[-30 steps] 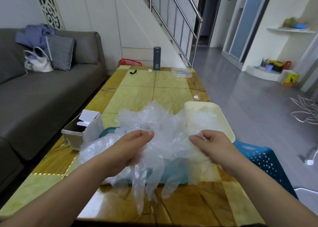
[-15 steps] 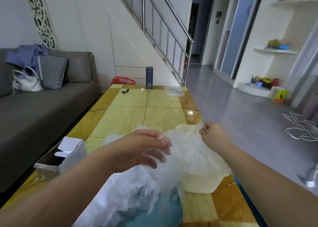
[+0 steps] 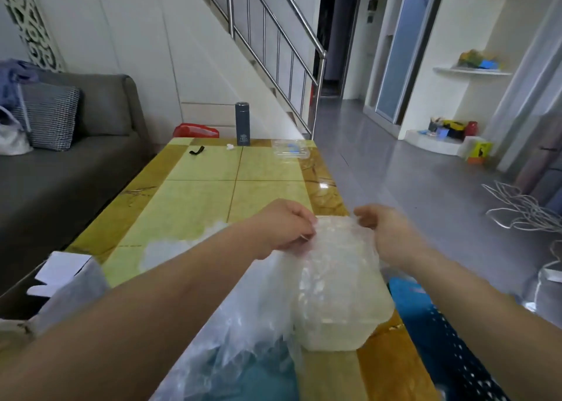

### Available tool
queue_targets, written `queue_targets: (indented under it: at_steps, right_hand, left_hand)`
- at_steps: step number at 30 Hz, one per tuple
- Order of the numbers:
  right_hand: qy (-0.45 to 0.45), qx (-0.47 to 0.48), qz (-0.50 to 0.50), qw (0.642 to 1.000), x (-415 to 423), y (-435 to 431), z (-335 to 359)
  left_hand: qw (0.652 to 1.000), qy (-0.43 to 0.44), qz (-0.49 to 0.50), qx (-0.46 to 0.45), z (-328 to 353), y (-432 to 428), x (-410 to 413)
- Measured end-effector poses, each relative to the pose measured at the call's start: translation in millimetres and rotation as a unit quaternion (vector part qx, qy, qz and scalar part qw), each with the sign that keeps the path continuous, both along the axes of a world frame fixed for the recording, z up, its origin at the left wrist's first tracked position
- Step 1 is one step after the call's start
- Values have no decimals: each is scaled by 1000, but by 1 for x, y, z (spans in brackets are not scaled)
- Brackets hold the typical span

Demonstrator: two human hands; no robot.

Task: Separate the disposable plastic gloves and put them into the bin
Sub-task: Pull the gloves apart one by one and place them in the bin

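On table (image 3: 197,206), gloves (image 3: 243,340) left of and over bin (image 3: 331,336), flask (image 3: 242,124) at far edge

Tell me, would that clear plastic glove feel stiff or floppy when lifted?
Probably floppy: the glove sags and crinkles between the left hand and right hand. Likely very light, since pinching fingers seem enough to hold it.

Fingertips of my right hand (image 3: 383,230) curl out of sight behind the glove (image 3: 334,248). Interior of the bin (image 3: 334,336) veiled by that film. The glove pile (image 3: 237,333) is blurred, single gloves not distinguishable; it hides most of the teal tray (image 3: 261,382). Near right, blue basket (image 3: 450,349) cut by bottom edge. Far end, flask (image 3: 242,124) label too small to read
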State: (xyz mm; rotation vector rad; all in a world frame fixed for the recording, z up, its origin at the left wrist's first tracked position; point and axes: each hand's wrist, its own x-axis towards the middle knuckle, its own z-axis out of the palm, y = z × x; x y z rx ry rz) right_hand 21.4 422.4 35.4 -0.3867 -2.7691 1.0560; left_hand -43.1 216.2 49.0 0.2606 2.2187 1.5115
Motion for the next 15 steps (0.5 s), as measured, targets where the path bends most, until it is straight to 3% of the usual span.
queue_targets:
  at_steps: [3,7,10,13,15]
  right_hand:
    - [62,24,-74,995,12,20,3]
    - [83,33,-39,995,21,21,-2]
    - [0,53,73,996,19,9,-7]
    - [-98,149,208,962,21,-11,-10]
    - [-167,177,248,938,20,-27,-16]
  left_hand:
    - [997,51,13,-64,-22,29,-12]
    - [986,94,47,-132,-39,49,-13]
    - [984,81,48,-149,-39,55,-10]
    - [989,54,64,-118,-39,55,-11]
    - [994,29,76,-69,-38,51,-11]
